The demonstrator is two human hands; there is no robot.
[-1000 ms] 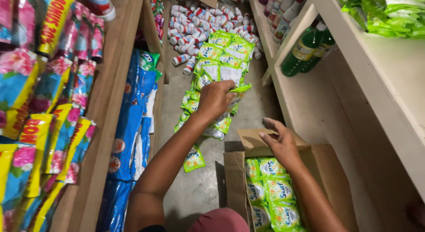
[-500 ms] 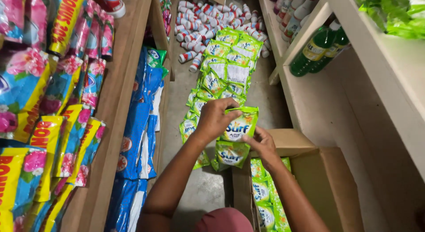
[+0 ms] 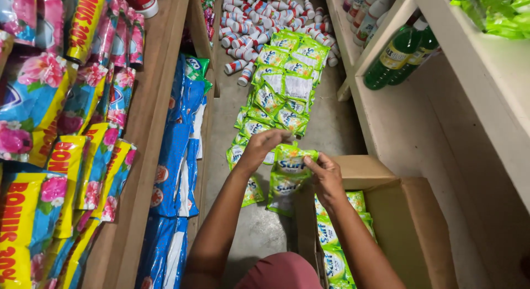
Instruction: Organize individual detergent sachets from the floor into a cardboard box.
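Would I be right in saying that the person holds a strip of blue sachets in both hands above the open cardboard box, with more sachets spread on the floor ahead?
Not quite: the strip of sachets is green, not blue, as the head view shows. The rest holds: the left hand and the right hand both grip it above the open cardboard box, and more green sachets on the floor lie ahead.

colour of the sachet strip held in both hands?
Bright green with a blue-and-white logo patch, clearest in the head view: sachet strip between left hand and right hand.
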